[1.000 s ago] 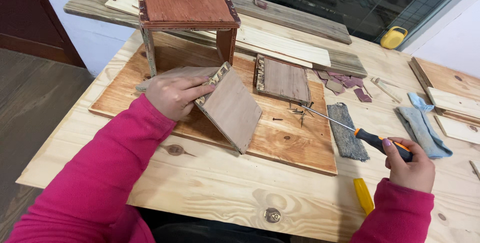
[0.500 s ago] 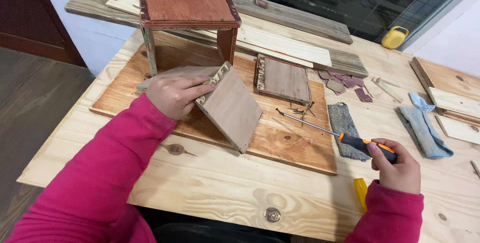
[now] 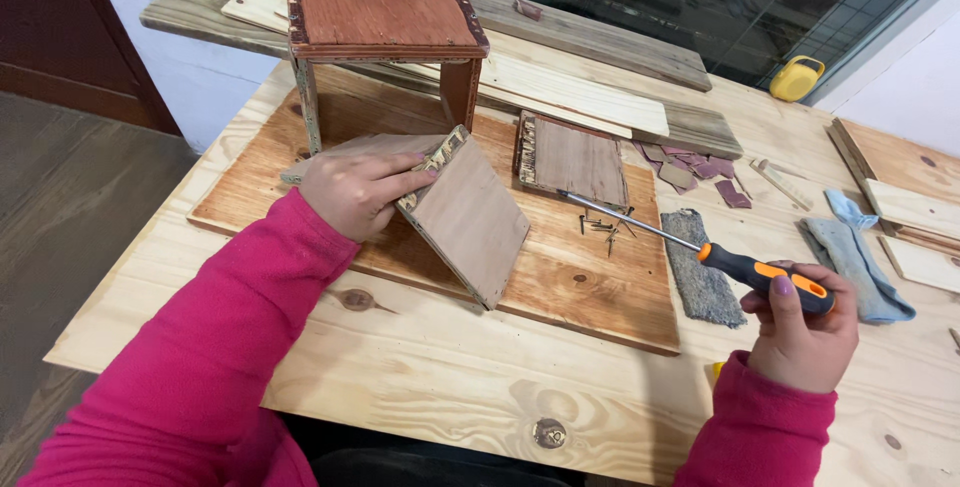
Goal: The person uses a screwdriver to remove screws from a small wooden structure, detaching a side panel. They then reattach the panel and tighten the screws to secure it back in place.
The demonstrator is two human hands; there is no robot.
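- the right hand (image 3: 800,332) has its grip wrapped around the orange-and-black handle of a screwdriver (image 3: 700,247), the shaft pointing left so its tip sits near a small heap of loose nails (image 3: 605,224) on the plywood board (image 3: 560,287).
- the left hand (image 3: 355,192) has its grip pressed flat with fingers curled over the top edge of a thin wooden panel (image 3: 465,217), which seems to steady it; the panel leans tilted, its lower corner resting on the board.
- a second panel (image 3: 575,159) lies flat just beside the nails, its left edge rough with what look like staples or tacks.
- a small red-topped wooden stool (image 3: 380,7) stands upright behind the left hand, one side open.
- a grey cloth (image 3: 700,267) lies between board and right hand on the pine surface (image 3: 450,387).
- hard to make out: whether the tip touches any nail; a yellow object under the right wrist is mostly hidden.
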